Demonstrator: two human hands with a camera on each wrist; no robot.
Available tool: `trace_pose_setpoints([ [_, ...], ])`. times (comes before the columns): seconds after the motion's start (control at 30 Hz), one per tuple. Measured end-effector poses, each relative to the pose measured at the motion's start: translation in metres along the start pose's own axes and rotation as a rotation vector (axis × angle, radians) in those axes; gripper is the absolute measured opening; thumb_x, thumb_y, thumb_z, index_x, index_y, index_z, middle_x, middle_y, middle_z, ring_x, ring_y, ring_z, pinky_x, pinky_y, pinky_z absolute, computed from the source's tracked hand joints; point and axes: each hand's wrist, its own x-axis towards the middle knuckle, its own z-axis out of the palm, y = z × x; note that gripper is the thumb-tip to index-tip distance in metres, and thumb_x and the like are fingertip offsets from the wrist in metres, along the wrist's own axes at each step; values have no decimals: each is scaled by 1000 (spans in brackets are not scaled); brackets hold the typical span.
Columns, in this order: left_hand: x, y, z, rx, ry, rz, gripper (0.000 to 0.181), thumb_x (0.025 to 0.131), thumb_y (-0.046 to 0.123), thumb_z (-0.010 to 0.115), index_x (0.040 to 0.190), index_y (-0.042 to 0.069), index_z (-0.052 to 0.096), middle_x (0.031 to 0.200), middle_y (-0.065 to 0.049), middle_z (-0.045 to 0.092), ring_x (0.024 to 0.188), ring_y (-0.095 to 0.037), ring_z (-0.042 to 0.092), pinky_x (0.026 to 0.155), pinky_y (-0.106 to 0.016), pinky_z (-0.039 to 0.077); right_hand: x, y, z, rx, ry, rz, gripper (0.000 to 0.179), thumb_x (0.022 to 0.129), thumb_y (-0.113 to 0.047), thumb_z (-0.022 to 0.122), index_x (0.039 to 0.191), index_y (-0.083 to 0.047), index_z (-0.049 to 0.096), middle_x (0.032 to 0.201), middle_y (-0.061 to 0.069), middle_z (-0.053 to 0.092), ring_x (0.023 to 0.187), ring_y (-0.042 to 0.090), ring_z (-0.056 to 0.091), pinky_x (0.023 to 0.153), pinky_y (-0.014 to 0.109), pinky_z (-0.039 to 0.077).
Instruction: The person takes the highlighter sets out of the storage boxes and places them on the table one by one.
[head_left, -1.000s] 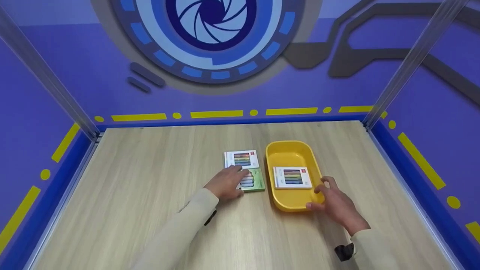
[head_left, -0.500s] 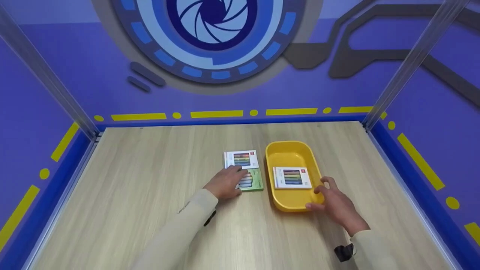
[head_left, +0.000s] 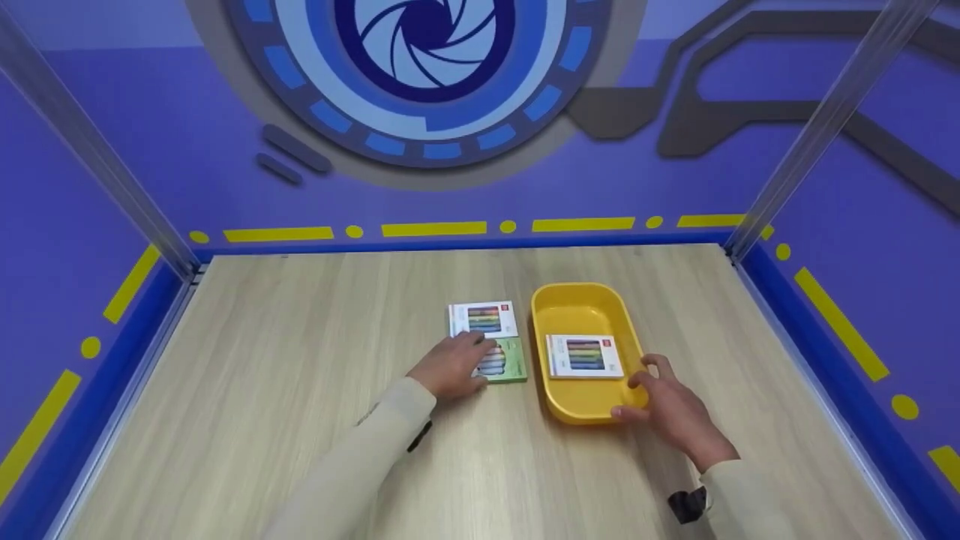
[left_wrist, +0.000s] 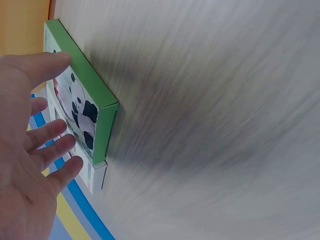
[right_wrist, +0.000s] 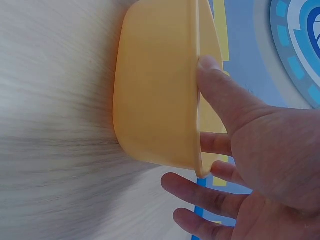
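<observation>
My left hand (head_left: 450, 365) lies over a flat green box (head_left: 514, 360) in the head view. The left wrist view shows a panda picture on this green box (left_wrist: 82, 107); the thumb reaches over its edge and the other fingers are spread loosely. Just behind it is a white box of crayon-like coloured sticks (head_left: 491, 318). At the near right corner of a yellow tray (head_left: 585, 409), my right hand (head_left: 679, 412) touches the rim with loosely bent fingers. In the right wrist view the thumb (right_wrist: 220, 82) rests on the rim. A similar white box (head_left: 559, 360) lies inside the tray.
Everything stands on a light wooden table (head_left: 315, 330). Blue-purple panels with yellow marks enclose it at the back (head_left: 442, 202) and both sides. Metal posts (head_left: 810, 135) stand at the back corners.
The green box has shifted very slightly to the left under my left hand. Both hands, the tray and the white boxes look unmoved.
</observation>
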Motion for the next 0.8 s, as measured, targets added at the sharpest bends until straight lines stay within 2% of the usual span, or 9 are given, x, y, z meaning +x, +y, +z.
trace_pose_setpoints([
  [0.17,1,3,-3,-7,3,4,59,93,36,60,148,25,38,151,-2,41,140,-20,39,117,-40,34,0,0,0,-13,6,1,57,76,-44,79,115,-7,61,151,14,24,105,28,55,95,46,53],
  [0.4,2,8,-6,-5,-8,1,60,95,39,57,149,29,34,155,0,36,143,-20,35,118,-42,32,-2,0,-1,-3,3,14,57,76,-45,79,115,-8,61,152,12,23,107,29,54,97,45,52],
  [0.8,6,12,-9,-47,-7,14,59,96,37,57,149,28,34,155,0,36,142,-19,36,118,-41,31,1,-1,-2,9,-22,28,59,75,-47,79,117,-10,61,154,11,20,110,29,53,100,47,50],
])
